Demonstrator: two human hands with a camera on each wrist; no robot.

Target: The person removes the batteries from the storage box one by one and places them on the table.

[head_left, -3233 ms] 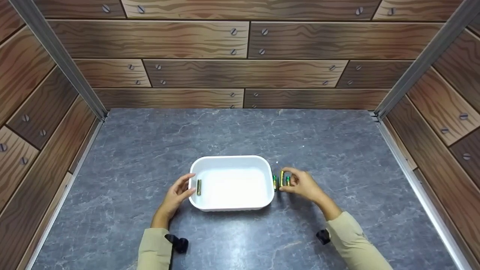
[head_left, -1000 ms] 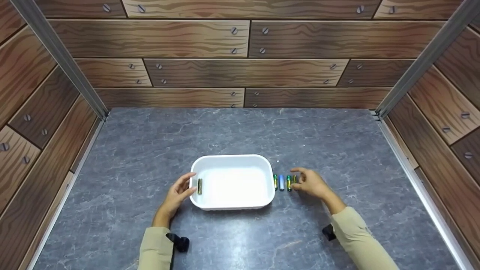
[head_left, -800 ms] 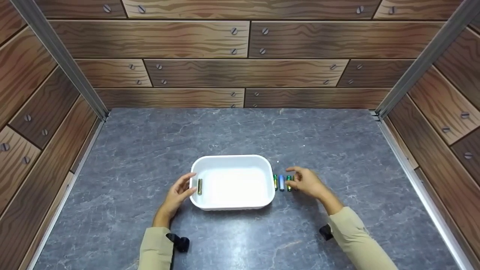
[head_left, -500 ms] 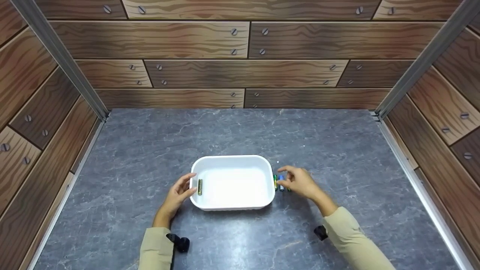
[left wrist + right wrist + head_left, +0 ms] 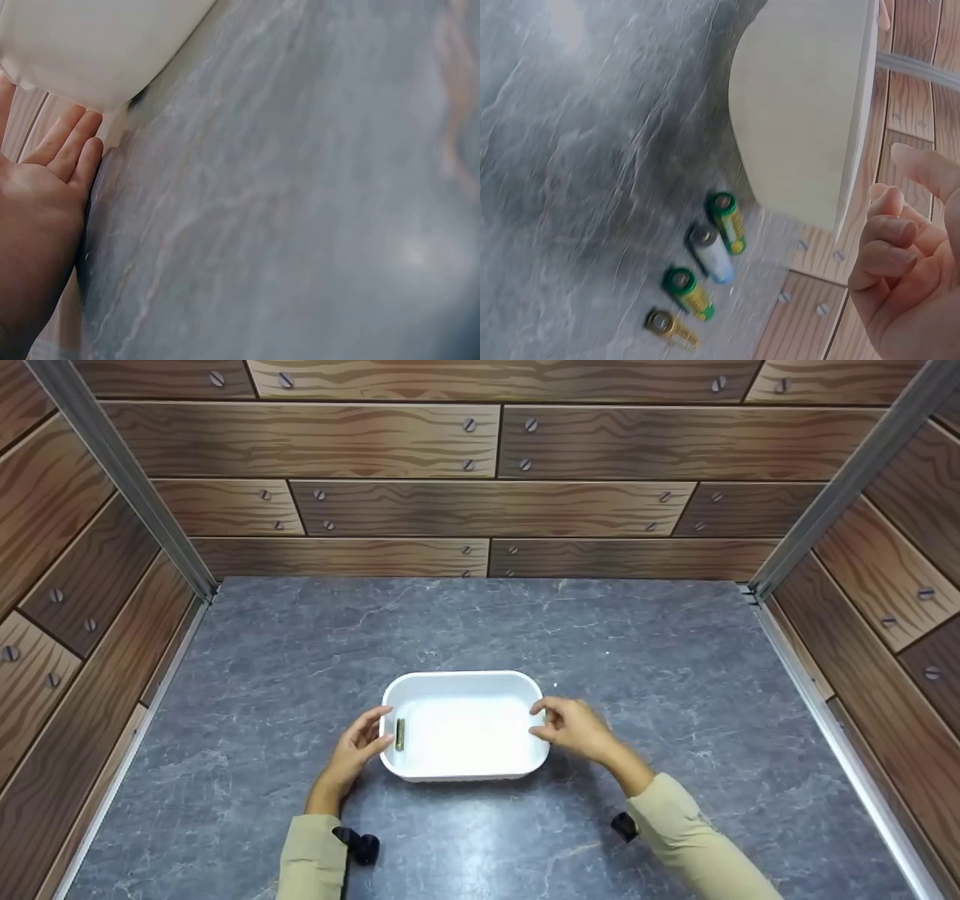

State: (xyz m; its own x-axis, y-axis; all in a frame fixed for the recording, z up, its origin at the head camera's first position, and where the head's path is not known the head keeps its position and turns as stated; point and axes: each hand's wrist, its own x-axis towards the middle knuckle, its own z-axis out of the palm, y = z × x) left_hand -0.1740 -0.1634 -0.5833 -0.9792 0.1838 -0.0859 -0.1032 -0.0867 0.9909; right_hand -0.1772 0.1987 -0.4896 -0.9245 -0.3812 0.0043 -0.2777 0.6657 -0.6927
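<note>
A white tub (image 5: 465,774) stands on the grey marbled table, with one dark-gold battery (image 5: 400,734) lying inside at its left end. My left hand (image 5: 351,750) touches the tub's left rim with thumb and index finger spread; its other fingers lie along the outer wall. Over the right rim hovers my right hand (image 5: 576,729), thumb and index finger apart, nothing between them. The right wrist view shows a row of batteries beside the tub: a green-yellow battery (image 5: 727,222), a blue-white battery (image 5: 712,253), another green-yellow battery (image 5: 689,293) and a gold battery (image 5: 671,328). The right hand hides them from the head view.
Wood-print walls (image 5: 487,502) enclose the table (image 5: 315,630) at the back and both sides, with grey metal posts at the corners. Tiny white specks (image 5: 555,685) lie behind the right hand. Black camera mounts (image 5: 360,846) hang at both wrists.
My right hand released the gold battery at the row's right end, then moved left over the row to the tub's right rim. The left hand stayed in place.
</note>
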